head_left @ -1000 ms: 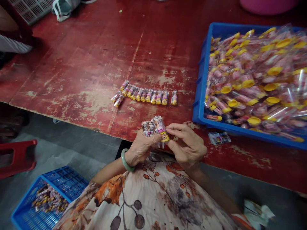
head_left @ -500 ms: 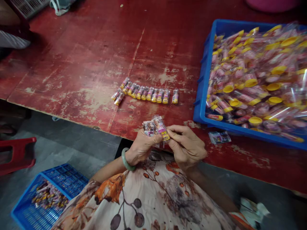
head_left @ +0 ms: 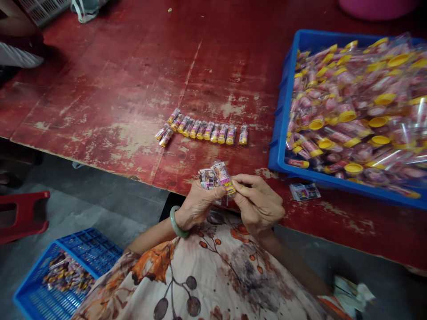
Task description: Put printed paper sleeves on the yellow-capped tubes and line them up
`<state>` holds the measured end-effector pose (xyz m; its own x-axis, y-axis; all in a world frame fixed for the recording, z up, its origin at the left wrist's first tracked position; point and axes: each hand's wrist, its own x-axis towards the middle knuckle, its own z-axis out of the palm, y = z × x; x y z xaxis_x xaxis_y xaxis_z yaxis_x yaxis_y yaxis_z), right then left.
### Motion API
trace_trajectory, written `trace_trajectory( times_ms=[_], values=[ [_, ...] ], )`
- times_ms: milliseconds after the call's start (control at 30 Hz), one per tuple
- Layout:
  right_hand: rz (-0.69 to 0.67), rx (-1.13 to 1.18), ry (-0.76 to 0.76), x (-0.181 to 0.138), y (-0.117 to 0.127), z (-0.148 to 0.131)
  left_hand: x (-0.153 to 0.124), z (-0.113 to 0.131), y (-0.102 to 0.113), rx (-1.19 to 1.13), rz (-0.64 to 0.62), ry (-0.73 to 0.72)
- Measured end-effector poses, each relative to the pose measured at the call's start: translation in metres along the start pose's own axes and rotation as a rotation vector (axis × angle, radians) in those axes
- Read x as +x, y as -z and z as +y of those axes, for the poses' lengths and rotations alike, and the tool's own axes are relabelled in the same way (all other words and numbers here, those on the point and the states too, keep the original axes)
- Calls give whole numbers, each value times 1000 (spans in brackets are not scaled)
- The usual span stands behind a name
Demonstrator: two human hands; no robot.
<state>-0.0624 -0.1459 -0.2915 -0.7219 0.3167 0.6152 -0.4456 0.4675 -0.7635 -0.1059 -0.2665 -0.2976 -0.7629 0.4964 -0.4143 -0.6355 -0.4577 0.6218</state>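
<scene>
At the table's near edge, my left hand [head_left: 196, 202] is closed around several small printed cards [head_left: 207, 178], its thumb lying across a printed piece with a yellow and purple end [head_left: 221, 175]. Whether that front piece is a flat card or a labelled tube, I cannot tell. Thumb and fingers of my right hand [head_left: 258, 202] pinch its lower right corner. Beyond my hands lies a row of small clear tubes [head_left: 208, 131] with yellow ends and printed labels, two of them set lower at the left end.
A blue crate [head_left: 280, 151] piled with yellow-capped clear tubes [head_left: 347, 115] stands at the right on the red table [head_left: 126, 89]. Loose cards [head_left: 304, 191] lie before it. Below left are a blue basket [head_left: 36, 284] of tubes and a red stool [head_left: 25, 218]. Another person's arm [head_left: 20, 26] shows at upper left.
Almost nothing differs. My right hand has shifted very slightly to the left, still pinching the same piece; the row of tubes is unchanged.
</scene>
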Motion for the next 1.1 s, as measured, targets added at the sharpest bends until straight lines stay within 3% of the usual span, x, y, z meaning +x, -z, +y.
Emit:
trace_trajectory(
  times_ms=[1100],
  values=[
    [-32, -31, -5, -4, -8, 15, 5, 2, 5, 27, 113, -2]
  ],
)
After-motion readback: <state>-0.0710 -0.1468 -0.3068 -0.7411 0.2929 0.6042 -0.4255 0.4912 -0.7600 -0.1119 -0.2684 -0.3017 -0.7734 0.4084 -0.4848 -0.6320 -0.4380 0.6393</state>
